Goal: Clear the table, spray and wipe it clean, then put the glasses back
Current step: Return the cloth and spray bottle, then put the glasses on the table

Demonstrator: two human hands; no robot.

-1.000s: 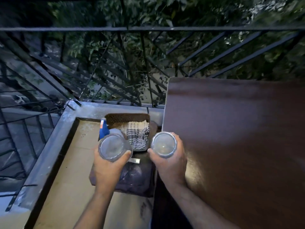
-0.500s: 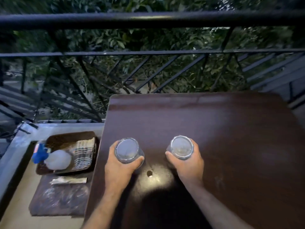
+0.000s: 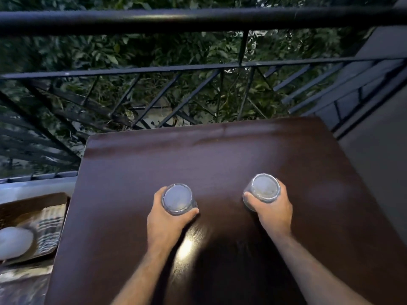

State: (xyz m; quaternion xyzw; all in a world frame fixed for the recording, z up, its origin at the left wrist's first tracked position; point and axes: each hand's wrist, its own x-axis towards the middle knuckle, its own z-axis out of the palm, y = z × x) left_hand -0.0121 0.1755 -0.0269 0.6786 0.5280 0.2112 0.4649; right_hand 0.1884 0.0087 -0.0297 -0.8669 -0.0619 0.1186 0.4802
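A dark brown table [image 3: 220, 155] fills the middle of the view. My left hand [image 3: 164, 227] is wrapped around a clear glass [image 3: 177, 198], held over the table's near middle. My right hand [image 3: 274, 211] grips a second clear glass [image 3: 264, 188] a little farther right and slightly farther away. Both glasses are seen from above, their round ends facing the camera. I cannot tell whether either one touches the tabletop. Apart from the hands and glasses, the tabletop is bare and shows a bright glare spot between my forearms.
To the left, below table level, a brown tray [image 3: 33, 201] holds a striped cloth [image 3: 49, 227] and a white rounded object [image 3: 14, 241]. A black metal railing [image 3: 198, 18] runs along the far side, with foliage beyond. A grey wall [image 3: 378, 139] stands at the right.
Both hands have carried the glasses from above the tray at the left across over the table. The view has swung right, so the tray now sits at the left edge.
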